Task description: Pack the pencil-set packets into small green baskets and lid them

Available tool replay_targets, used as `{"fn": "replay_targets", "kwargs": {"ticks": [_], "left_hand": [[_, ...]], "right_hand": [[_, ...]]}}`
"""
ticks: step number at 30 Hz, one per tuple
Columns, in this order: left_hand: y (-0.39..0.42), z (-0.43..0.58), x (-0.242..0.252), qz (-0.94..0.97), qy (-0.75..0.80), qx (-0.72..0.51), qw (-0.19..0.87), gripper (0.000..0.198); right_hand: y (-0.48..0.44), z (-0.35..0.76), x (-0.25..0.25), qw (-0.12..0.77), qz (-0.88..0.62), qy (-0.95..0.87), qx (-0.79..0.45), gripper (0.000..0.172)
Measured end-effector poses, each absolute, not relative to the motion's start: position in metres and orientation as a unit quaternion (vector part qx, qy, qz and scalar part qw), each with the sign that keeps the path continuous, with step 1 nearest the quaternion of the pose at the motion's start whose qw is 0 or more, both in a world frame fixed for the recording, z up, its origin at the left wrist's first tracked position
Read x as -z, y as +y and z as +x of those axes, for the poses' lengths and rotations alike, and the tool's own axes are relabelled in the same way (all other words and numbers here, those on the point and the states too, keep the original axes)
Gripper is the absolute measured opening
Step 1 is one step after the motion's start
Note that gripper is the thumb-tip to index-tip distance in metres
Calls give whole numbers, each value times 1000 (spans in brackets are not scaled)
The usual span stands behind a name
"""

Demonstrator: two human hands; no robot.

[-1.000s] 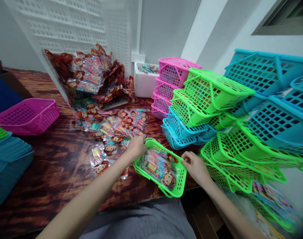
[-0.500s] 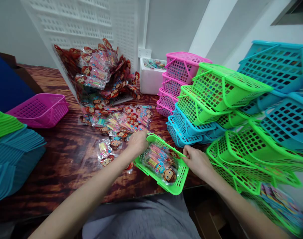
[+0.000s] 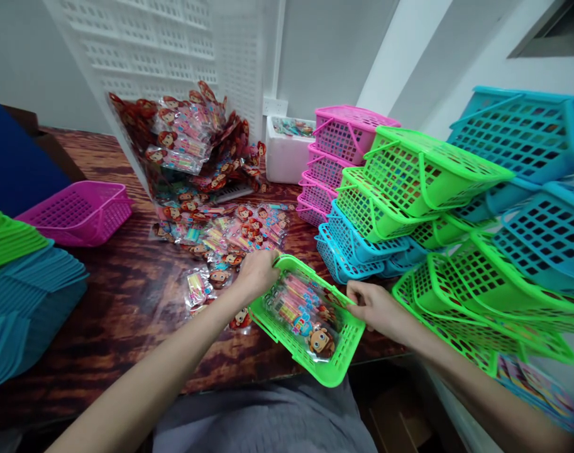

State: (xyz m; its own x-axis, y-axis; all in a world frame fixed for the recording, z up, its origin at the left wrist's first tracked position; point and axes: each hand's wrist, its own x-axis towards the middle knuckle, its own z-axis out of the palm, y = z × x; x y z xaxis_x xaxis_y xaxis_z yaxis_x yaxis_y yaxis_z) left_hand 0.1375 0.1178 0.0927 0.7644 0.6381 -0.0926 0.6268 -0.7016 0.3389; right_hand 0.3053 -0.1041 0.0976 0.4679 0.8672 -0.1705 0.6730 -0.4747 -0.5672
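A green basket (image 3: 310, 365) is held at the table's front edge, between my hands, with several clear packets (image 3: 305, 308) lying inside it. My left hand (image 3: 258, 274) is closed on its upper left rim. On the right, my right hand (image 3: 369, 305) pinches the rim near the right corner. Loose clear packets with doll-face cards (image 3: 249, 229) are spread over the table beyond the basket. Behind them, a large white perforated crate (image 3: 149, 53) lies tipped on its side, with a heap of the same packets (image 3: 187, 138) in its mouth.
Pink (image 3: 343, 135), green (image 3: 409, 176) and blue baskets (image 3: 517, 132), many of them filled, are stacked on the right. A white box (image 3: 289, 154) stands against the wall. At left are a magenta basket (image 3: 83, 214) and nested blue baskets (image 3: 32, 302) on the dark wooden table (image 3: 140, 321).
The green basket has come slightly nearer and is a little more tilted, with both hands still on its rim. My right hand has shifted slightly right and down.
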Motion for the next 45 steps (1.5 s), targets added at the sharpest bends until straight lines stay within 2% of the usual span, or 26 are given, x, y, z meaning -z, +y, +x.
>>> {"fn": "replay_targets", "kwargs": {"ticks": [1,2,4,6,8,11,16,22,25,28,31,38,40,43,45], "left_hand": [[117,137,-94,924,342,-18,172,15],[117,137,-94,925,341,-19,167,16],[116,136,-95,928,337,-18,160,16],[115,135,-95,931,331,-17,154,15],[113,135,-94,934,324,-20,146,15],[110,135,-93,938,318,-31,131,17],[107,135,-94,938,326,-28,114,15],[103,133,-99,938,329,-12,109,18],[104,132,-102,938,328,-8,109,18],[108,131,-106,940,323,-9,112,23],[115,130,-111,941,312,-9,128,22],[139,129,-141,936,277,-34,217,15],[144,130,-151,922,264,-48,280,29],[148,130,-154,833,254,-76,486,66],[146,130,-145,786,265,-88,552,72]], "right_hand": [[-104,307,-98,232,-821,-470,-226,8],[-103,308,-98,247,-811,-475,-235,13],[-101,313,-96,267,-785,-480,-287,38],[-98,318,-92,266,-759,-473,-361,49],[-96,323,-88,258,-750,-477,-379,45],[-94,324,-84,235,-770,-524,-276,36],[-98,313,-85,225,-777,-567,-157,37],[-99,305,-94,147,-801,-574,-84,7],[-97,307,-96,123,-816,-560,-74,16],[-93,311,-97,149,-811,-560,-77,21],[-87,317,-103,194,-793,-552,-168,24],[-82,325,-132,358,-717,-429,-417,41],[-90,329,-132,395,-703,-359,-470,46],[-111,334,-124,442,-689,-277,-503,48],[-128,336,-116,472,-683,-240,-503,48]]}}
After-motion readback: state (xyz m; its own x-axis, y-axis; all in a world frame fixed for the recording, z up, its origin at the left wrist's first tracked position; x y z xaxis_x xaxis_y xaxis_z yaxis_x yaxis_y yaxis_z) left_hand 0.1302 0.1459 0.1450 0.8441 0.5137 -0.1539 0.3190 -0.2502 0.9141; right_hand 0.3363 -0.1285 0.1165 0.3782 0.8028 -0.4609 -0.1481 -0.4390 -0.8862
